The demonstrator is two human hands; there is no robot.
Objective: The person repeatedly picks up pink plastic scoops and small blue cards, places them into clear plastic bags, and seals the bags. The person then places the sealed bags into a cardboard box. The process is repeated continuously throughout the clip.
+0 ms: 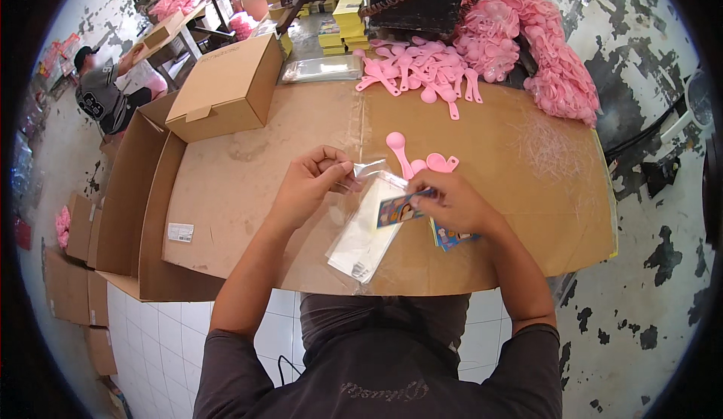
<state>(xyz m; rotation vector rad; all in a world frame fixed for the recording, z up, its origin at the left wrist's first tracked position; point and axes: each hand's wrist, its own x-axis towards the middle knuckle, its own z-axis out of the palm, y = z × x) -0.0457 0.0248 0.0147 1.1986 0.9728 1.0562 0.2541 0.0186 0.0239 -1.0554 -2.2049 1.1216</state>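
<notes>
The clear bag (369,227) lies slanted between both hands, its open top pinched by the left hand (309,182), while the right hand (452,204) pinches a picture card (399,210) at the bag's mouth.

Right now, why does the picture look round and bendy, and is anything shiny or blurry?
In the head view the fisheye lens bends the cardboard table's edges and leaves black corners; the clear plastic bag, pinched by the left hand, catches pale glare; the right hand with its colourful card looks sharp; daylight is soft, shadows faint; the pink spoons farther back look slightly softer.
</notes>
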